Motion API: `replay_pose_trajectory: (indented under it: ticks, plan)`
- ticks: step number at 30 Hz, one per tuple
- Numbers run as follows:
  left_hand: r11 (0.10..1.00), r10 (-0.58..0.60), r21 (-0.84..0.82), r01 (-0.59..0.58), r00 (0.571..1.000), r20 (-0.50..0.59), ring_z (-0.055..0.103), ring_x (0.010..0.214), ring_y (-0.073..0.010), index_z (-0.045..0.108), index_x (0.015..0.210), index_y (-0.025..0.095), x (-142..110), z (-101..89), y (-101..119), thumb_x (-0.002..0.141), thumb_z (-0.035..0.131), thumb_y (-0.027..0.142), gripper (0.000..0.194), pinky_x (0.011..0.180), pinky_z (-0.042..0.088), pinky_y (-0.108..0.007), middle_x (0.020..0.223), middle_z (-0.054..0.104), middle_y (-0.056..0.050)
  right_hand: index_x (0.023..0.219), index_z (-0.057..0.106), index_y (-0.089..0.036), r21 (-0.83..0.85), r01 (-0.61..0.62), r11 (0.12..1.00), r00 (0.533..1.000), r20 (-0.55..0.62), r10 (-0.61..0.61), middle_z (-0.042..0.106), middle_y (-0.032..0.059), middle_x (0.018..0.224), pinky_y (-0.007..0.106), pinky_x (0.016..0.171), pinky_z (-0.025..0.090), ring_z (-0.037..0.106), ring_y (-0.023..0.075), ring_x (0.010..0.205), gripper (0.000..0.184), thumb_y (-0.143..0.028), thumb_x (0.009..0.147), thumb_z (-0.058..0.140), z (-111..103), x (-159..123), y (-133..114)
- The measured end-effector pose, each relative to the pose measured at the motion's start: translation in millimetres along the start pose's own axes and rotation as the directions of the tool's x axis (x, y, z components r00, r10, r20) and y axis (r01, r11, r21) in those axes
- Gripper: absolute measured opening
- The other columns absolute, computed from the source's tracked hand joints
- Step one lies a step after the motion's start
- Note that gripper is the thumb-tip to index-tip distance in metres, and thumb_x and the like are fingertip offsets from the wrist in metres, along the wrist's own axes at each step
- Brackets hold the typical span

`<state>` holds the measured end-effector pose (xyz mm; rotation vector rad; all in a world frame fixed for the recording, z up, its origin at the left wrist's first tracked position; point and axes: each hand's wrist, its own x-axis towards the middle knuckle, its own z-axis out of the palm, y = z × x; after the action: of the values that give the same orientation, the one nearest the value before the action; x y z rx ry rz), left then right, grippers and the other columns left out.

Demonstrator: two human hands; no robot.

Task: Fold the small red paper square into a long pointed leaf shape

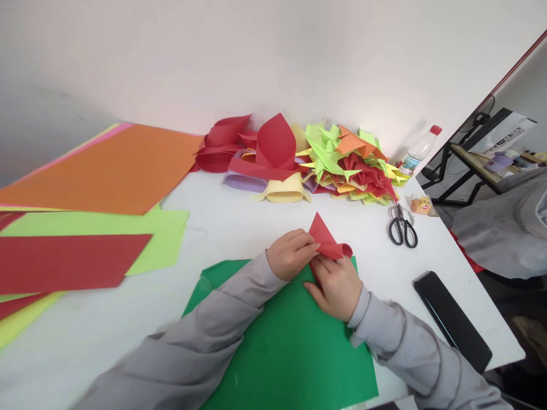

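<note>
A piece of red paper (323,232), partly folded, is between my hands over the far edge of a green sheet (290,347). It has a pointed tip at the top and a curled roll on its right side. My left hand (292,254) pinches the paper's left edge between closed fingers. From below, my right hand (335,285) grips the paper, its fingertips tucked under the fold and its thumb stretched to the left. The lower part of the paper is mostly hidden by my fingers.
Folded red paper shapes (276,142) and a heap of pointed paper pieces (346,159) lie along the wall. Coloured sheets (106,171) are on the left. Scissors (403,228), a bottle (419,151), a wrapped snack (422,205) and a black case (453,319) stand right.
</note>
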<state>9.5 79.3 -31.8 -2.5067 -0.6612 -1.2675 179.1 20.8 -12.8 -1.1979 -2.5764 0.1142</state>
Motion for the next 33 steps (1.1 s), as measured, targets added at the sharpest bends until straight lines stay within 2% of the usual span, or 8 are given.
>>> replay_pose_trajectory:
  ticks: [5, 12, 19, 25, 33]
  plan:
    - [0.998, 0.017, -0.054, -0.02, 0.998, -0.053, 0.051, 0.063, -0.0131, 0.057, 0.093, 0.015, 2, 0.0, 0, 0.088, 0.044, 0.01, 0.015, 0.056, 0.049, -0.025, 0.072, 0.06, -0.005, 0.122, 0.054, -0.005, -0.01, 0.002, 1.0, 1.0, -0.004, -0.002, 0.061, 0.0185, 0.117, 0.047, 0.087, 0.044, 0.049, 0.0322, 0.109, 0.047, -0.034, 0.084, 0.054, 0, 0, 0]
    - [0.999, -0.001, -0.054, -0.004, 0.996, -0.091, 0.053, 0.065, -0.0136, 0.057, 0.095, 0.014, 6, -1.3, 4, 0.088, 0.048, 0.013, 0.011, 0.057, 0.051, -0.026, 0.075, 0.06, -0.006, 0.117, 0.058, -0.006, -0.033, -0.017, 0.999, 1.0, 0.013, 0.018, 0.062, 0.0163, 0.109, 0.044, 0.081, 0.045, 0.048, 0.0307, 0.097, 0.045, -0.037, 0.084, 0.054, 2, 0, -1]
    - [0.999, 0.031, -0.03, -0.034, 0.993, -0.112, 0.052, 0.064, -0.0143, 0.056, 0.096, 0.014, 8, -2.0, 6, 0.087, 0.047, 0.01, 0.013, 0.056, 0.05, -0.027, 0.075, 0.06, -0.007, 0.119, 0.057, -0.006, -0.037, -0.003, 0.999, 1.0, 0.001, 0.003, 0.062, 0.017, 0.109, 0.044, 0.081, 0.044, 0.047, 0.0311, 0.099, 0.046, -0.037, 0.084, 0.054, 3, -1, 0]
    - [0.999, 0.022, -0.037, -0.027, 0.993, -0.116, 0.052, 0.065, -0.015, 0.054, 0.101, 0.013, 9, -2.9, 7, 0.085, 0.046, 0.007, 0.019, 0.055, 0.049, -0.027, 0.075, 0.06, -0.008, 0.12, 0.056, -0.007, -0.044, 0.006, 0.999, 1.0, -0.022, -0.007, 0.061, 0.018, 0.111, 0.043, 0.078, 0.043, 0.048, 0.0295, 0.096, 0.047, -0.037, 0.083, 0.056, 4, -1, 1]
    - [0.999, 0.0, -0.051, -0.006, 0.992, -0.124, 0.053, 0.065, -0.015, 0.056, 0.1, 0.015, 11, -2.4, 7, 0.085, 0.05, 0.01, 0.016, 0.055, 0.05, -0.028, 0.076, 0.06, -0.007, 0.115, 0.058, -0.007, -0.038, -0.002, 0.999, 1.0, -0.019, 0.001, 0.061, 0.0171, 0.106, 0.042, 0.077, 0.043, 0.046, 0.029, 0.094, 0.044, -0.037, 0.083, 0.055, 4, -1, 0]
